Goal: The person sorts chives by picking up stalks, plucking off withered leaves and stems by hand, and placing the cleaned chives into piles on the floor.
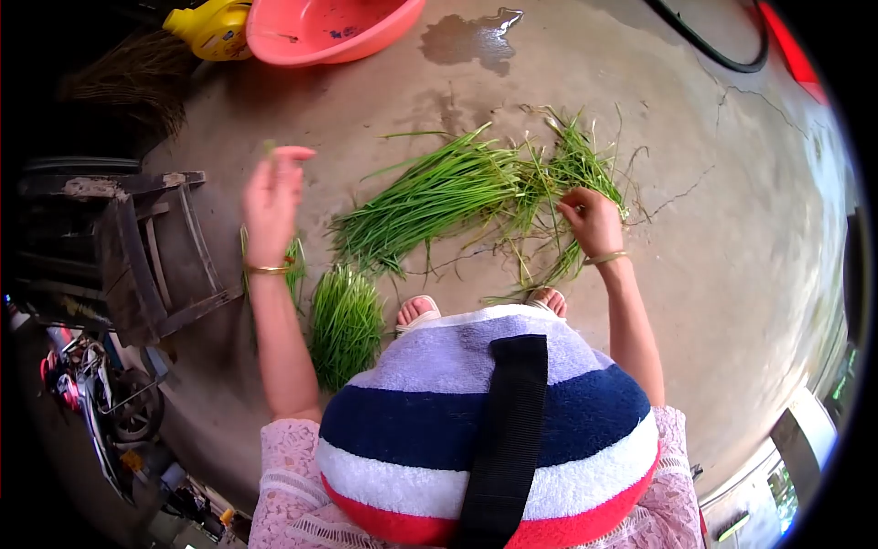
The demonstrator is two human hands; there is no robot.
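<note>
Long, thin green grass-like stalks (439, 188): heaped loosely on grey-brown concrete floor (732, 229) | bare left hand (273, 201): raised, apart from those stalks, fingers loosely bent, grip unclear | bare right hand (596, 223): at their tangled end, fingers curled, cannot tell whether gripping any

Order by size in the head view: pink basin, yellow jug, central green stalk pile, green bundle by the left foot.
Central green stalk pile
Pink basin and green bundle: too alike to rank
Yellow jug
</note>
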